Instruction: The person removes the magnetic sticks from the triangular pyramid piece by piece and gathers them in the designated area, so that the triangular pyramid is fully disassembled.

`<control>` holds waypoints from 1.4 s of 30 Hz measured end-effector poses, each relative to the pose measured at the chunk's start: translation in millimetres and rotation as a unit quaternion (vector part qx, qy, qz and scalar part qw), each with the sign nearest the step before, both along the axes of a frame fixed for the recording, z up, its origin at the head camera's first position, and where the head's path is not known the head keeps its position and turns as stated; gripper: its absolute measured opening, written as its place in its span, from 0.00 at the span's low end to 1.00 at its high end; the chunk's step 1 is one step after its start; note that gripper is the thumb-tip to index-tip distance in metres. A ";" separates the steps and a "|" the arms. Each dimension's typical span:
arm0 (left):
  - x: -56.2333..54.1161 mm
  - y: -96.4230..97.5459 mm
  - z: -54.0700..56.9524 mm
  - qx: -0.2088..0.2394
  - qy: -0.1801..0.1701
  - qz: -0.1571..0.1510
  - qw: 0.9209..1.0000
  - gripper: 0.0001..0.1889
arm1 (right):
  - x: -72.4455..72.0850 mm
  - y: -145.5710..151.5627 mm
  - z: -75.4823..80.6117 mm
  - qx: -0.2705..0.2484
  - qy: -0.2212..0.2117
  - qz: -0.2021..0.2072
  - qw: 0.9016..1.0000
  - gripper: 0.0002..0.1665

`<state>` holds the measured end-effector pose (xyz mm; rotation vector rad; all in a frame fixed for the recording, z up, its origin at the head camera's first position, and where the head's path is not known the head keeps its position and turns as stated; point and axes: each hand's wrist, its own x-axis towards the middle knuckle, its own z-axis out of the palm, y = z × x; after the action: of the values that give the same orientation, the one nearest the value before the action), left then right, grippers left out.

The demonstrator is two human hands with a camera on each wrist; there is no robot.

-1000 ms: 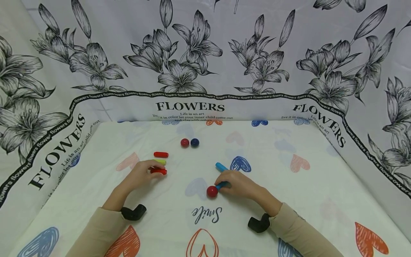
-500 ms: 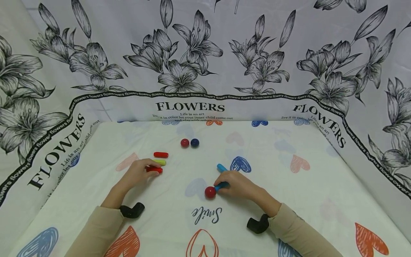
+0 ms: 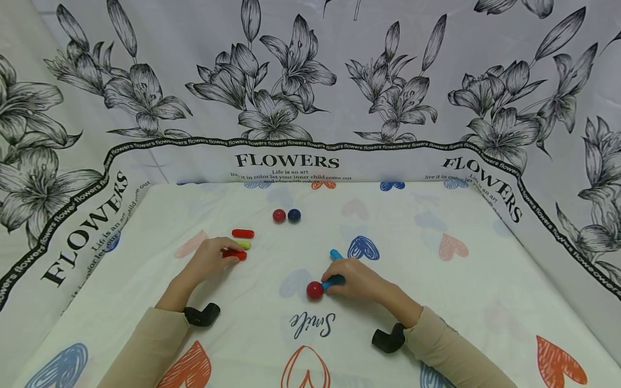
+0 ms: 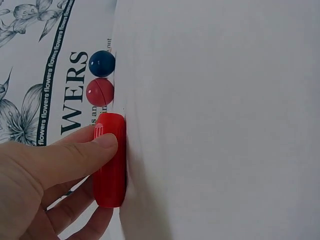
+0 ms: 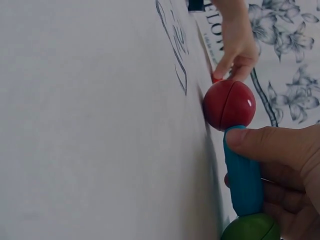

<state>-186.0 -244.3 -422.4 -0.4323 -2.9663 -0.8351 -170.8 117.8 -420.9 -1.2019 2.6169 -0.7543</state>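
Note:
My left hand point(image 3: 207, 260) pinches a short red rod point(image 4: 112, 180) between thumb and fingers, low over the cloth in the left wrist view. A yellow-green rod point(image 3: 244, 244) lies just beyond, partly covered by that hand, with another red rod point(image 3: 243, 234) behind it. My right hand point(image 3: 356, 278) grips a blue rod point(image 5: 244, 175). At one end of it sits a red ball point(image 5: 230, 105), at the other a green ball point(image 5: 252, 229), hidden under the hand in the head view. A second blue rod end point(image 3: 336, 255) sticks out past my right knuckles.
A red ball point(image 3: 278, 215) and a dark blue ball point(image 3: 294, 215) sit side by side farther back. White cloth point(image 3: 412, 291) with printed hearts covers the table, and a flower-patterned curtain point(image 3: 310, 118) rises behind. Black wrist pieces point(image 3: 388, 338) show at both sleeves.
The right hand has shifted slightly left and nearer, carrying the blue rod and red ball along. The left hand has drawn the red rod a little to the left.

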 end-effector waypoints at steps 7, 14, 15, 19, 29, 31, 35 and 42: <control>0.4 1.0 1.2 0.001 0.004 -0.001 1.000 0.10 | -0.5 1.4 0.2 0.002 -0.011 -0.002 1.000 0.13; 2.8 1.1 4.9 0.009 -0.001 0.001 1.000 0.10 | -0.4 1.5 2.3 0.009 -0.017 -0.005 1.000 0.14; 3.1 1.2 5.3 0.010 0.002 0.000 1.000 0.10 | -0.3 1.5 2.5 0.008 -0.017 -0.005 1.000 0.14; 3.8 1.9 5.7 0.015 0.022 -0.004 1.000 0.10 | -0.3 1.7 2.5 0.005 -0.016 -0.004 1.000 0.13; 10.8 15.0 8.9 0.022 0.033 -0.018 0.999 0.11 | 0.3 0.9 2.0 -0.004 -0.013 -0.004 1.000 0.13; 12.0 19.2 9.0 0.031 0.030 -0.024 0.999 0.10 | 0.4 1.0 1.3 -0.008 -0.011 -0.004 1.000 0.13; 14.5 30.4 10.1 0.055 0.022 -0.044 0.997 0.09 | 0.7 1.1 -0.8 -0.012 -0.003 -0.004 1.000 0.13; 20.5 53.1 11.6 0.059 0.002 -0.078 0.995 0.10 | 0.6 -0.3 -2.8 -0.016 0.005 -0.009 1.000 0.13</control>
<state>-165.4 -191.2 -410.8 -0.6658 -2.8892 -1.0167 -170.1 117.5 -423.7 -1.1954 2.6372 -0.7998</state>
